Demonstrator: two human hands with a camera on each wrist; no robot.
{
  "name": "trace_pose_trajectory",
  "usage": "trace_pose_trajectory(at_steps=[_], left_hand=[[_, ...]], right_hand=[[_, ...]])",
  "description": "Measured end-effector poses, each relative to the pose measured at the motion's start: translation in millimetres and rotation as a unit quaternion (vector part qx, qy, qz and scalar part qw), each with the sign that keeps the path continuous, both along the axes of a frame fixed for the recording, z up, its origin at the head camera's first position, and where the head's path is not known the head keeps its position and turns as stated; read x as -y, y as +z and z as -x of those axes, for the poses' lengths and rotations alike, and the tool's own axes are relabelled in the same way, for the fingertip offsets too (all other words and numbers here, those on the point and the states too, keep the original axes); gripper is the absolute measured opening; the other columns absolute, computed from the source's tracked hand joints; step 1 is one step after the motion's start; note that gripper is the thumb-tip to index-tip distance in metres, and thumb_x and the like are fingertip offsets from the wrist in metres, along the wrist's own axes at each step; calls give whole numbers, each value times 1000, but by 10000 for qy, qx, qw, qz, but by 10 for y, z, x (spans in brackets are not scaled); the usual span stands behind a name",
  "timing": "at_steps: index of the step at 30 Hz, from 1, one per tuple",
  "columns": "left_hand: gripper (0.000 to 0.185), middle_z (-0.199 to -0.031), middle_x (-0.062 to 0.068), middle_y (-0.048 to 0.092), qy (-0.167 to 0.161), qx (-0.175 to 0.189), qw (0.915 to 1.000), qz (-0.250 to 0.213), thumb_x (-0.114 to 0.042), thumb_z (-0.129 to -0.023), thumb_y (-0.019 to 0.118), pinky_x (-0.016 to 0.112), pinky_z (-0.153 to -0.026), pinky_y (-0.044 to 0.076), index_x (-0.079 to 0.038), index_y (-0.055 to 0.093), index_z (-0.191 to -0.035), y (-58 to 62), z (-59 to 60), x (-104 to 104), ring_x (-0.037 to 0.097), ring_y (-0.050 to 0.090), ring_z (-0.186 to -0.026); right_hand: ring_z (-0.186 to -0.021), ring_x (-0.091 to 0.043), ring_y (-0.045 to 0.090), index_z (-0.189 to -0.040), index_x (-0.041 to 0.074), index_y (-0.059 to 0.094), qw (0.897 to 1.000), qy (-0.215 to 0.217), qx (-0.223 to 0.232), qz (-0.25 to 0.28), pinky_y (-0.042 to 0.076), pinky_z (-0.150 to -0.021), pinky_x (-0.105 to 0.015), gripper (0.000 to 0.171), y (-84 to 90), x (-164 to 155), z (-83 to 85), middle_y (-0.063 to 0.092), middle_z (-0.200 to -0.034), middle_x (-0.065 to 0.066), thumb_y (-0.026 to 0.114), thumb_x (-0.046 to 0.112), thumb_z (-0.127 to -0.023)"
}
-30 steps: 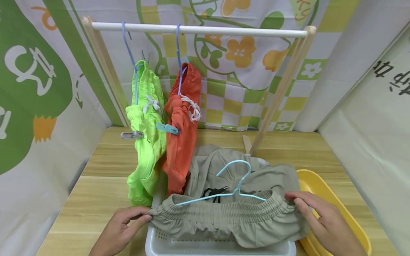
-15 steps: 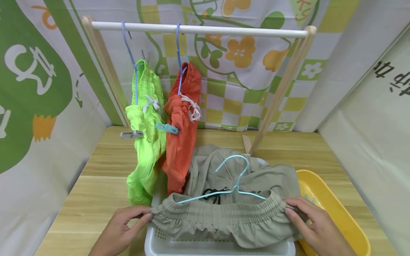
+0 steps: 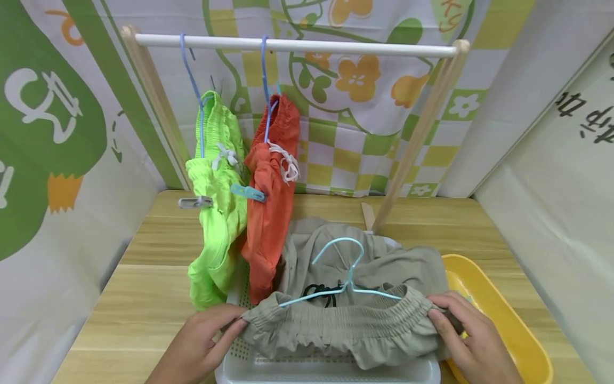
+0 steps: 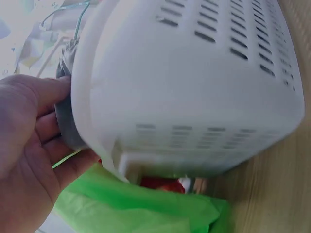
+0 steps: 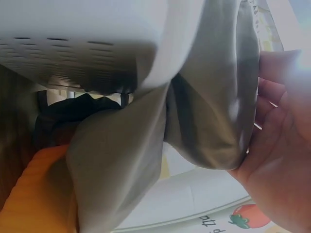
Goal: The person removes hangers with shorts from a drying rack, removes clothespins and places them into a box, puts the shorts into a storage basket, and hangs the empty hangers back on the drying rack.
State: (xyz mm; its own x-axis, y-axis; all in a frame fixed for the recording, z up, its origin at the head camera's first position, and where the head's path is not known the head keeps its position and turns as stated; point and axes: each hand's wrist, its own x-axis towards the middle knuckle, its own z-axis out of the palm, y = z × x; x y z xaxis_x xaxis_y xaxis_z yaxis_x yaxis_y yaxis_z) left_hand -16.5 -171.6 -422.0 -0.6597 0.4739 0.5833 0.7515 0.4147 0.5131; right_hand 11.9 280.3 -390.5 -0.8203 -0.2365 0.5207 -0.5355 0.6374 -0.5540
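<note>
Greyish-khaki drawstring pants (image 3: 345, 325) lie over a white perforated basket (image 3: 331, 376), their elastic waistband toward the person. Inside the waistband sits a light blue hanger (image 3: 352, 273), its hook standing up and pointing left. My left hand (image 3: 201, 341) pinches the waistband's left end between thumb and fingers. At the right end, my right hand (image 3: 475, 336) grips the fabric the same way. In the left wrist view the left fingers (image 4: 56, 92) hold grey cloth beside the basket rim. Draped cloth hides part of the right fingers' hold in the right wrist view.
Neon green pants (image 3: 218, 213) and orange-red pants (image 3: 273, 202) hang on blue hangers from a white rail (image 3: 336, 47) with wooden legs. Each has a clothespin clipped on. A yellow tray (image 3: 508, 330) stands right of the basket, partly behind the right hand.
My left hand has moved right with the waistband's left end, bunching it slightly. My right hand has shifted a little left onto the waistband's end. The hanger's hook has moved left.
</note>
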Motion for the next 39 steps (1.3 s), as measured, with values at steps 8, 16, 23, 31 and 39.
trace_pose_trajectory(at_steps=[8,16,23,31,39], left_hand=[[34,-105,-5,70,-111,56,9998,-177,8,-91,70,20,-82,53,-14,69,-116,66,-15,-116,10,67,-90],[30,-105,-7,69,-46,147,9993,-332,6,-93,69,19,-82,53,-16,69,-115,139,-55,-148,8,66,-90],[14,-101,-4,69,-255,44,9981,-561,-5,-103,61,21,-80,53,-13,69,-113,139,-42,-207,9,66,-88],[12,-98,-4,69,-277,63,9980,-570,-8,-104,61,20,-79,53,-13,69,-111,136,-37,-267,8,65,-86],[11,-99,-7,67,-170,4,9990,-418,-11,-106,60,20,-80,53,-15,69,-110,170,-28,-348,7,64,-87]], right_hand=[[-84,-4,57,-112,5,70,9991,-50,-398,168,48,-69,-14,35,53,39,-1,67,-104,1,69,-19,-86],[-88,-5,58,-107,0,72,9954,-17,-925,251,46,-80,-12,11,168,161,24,68,-102,1,64,7,-102],[-87,-5,57,-106,1,73,9934,54,-1128,205,45,-81,-13,30,211,200,58,68,-99,-1,59,27,-107],[-88,-4,58,-105,4,73,9936,18,-1133,3,44,-82,-13,41,199,209,79,69,-96,-3,53,40,-108],[-90,-6,58,-102,3,74,9918,60,-1276,64,43,-84,-13,41,222,235,82,69,-95,-1,54,38,-108]])
